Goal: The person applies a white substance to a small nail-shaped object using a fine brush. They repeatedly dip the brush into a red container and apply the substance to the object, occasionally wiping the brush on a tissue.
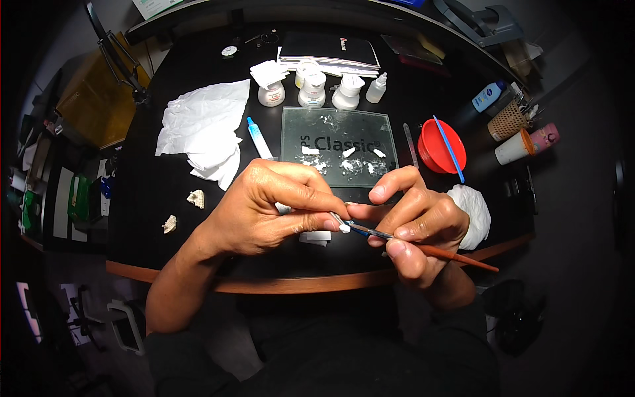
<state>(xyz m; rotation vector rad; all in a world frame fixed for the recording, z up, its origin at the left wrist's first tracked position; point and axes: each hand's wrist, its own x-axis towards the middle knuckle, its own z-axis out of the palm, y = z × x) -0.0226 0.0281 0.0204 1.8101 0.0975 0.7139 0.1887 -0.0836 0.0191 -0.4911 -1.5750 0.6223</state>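
My left hand (278, 208) pinches a small metal holder between thumb and forefinger, with a small white piece (344, 227) at its end. My right hand (420, 228) grips a thin brush (463, 259) with a reddish-brown wooden handle, its tip beside the white piece. Something small and blue (359, 231) shows between the hands; its shape is hard to make out. Just beyond them lies a glass slab (337, 126) with lettering and several small mounds of white material.
Several white jars (311, 92) and a dropper bottle (376, 89) stand behind the slab. Crumpled white tissue (192, 126) and beige dental models (196, 198) lie left. A red bowl (442, 149) with a blue stick, a wicker cup (504, 126) and a tissue wad (469, 218) are right.
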